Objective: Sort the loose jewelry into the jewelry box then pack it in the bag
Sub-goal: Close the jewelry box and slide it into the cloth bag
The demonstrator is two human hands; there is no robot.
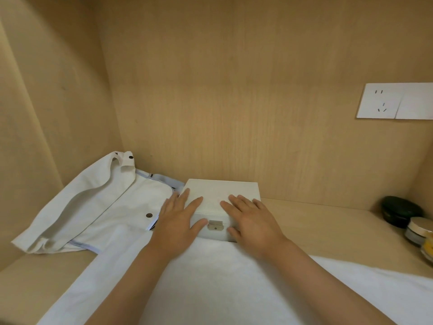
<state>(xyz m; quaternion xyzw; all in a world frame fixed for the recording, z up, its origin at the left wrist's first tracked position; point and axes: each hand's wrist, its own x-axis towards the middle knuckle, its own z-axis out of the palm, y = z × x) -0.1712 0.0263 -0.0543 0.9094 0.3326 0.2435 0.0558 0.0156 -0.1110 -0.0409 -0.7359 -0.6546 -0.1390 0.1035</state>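
Note:
A white jewelry box point(222, 191) with its lid down sits on a white cloth point(210, 277) in the middle of the shelf. A small silver clasp point(215, 225) marks its front face. My left hand point(178, 221) lies flat on the lid's left part, thumb down on the front beside the clasp. My right hand point(253, 221) lies flat on the right part, thumb on the front face. A white fabric bag point(93, 207) with snap buttons lies to the left, its flap touching the box's left side. No loose jewelry is in sight.
Wooden walls close in the shelf at the back and left. A white wall socket point(396, 100) sits on the back panel at right. A dark round case point(400, 211) and a small jar point(419, 231) stand at the right edge.

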